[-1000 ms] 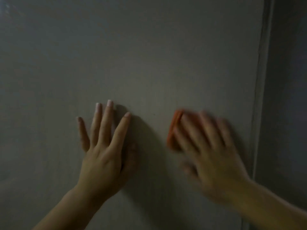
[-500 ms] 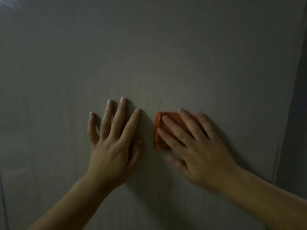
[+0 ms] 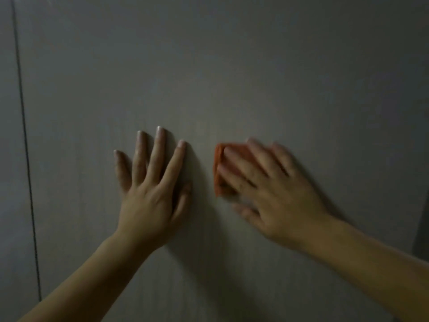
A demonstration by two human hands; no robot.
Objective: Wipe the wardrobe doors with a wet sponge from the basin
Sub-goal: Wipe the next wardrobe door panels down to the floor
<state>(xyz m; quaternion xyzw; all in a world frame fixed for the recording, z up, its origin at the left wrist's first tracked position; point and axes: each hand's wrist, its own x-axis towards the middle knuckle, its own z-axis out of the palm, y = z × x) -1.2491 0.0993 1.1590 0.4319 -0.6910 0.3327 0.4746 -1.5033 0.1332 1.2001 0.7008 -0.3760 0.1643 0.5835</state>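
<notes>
I'm mid-wipe on 1 wardrobe door [image 3: 232, 66]: my right hand [image 3: 278, 196], blurred, seems to press the orange sponge [image 3: 218, 168] flat-fingered just right of my left hand [image 3: 148, 196], which rests spread flat; more wiping likely remains.

Motion blur over the right hand [image 3: 278, 194] at 4 o'clock from centre; finger outlines soft. Beneath those fingers, most of the orange sponge [image 3: 217, 166] hidden, only its 9 o'clock side showing; wet or dry, cannot tell. Thumb of the left hand [image 3: 148, 198] partly behind the palm, in shadow. Forearms cut off at 7 and 4 o'clock. Wardrobe door [image 3: 209, 66] cropped top and bottom. Dark strip [image 3: 422, 228] at 4 o'clock too dim to identify.
</notes>
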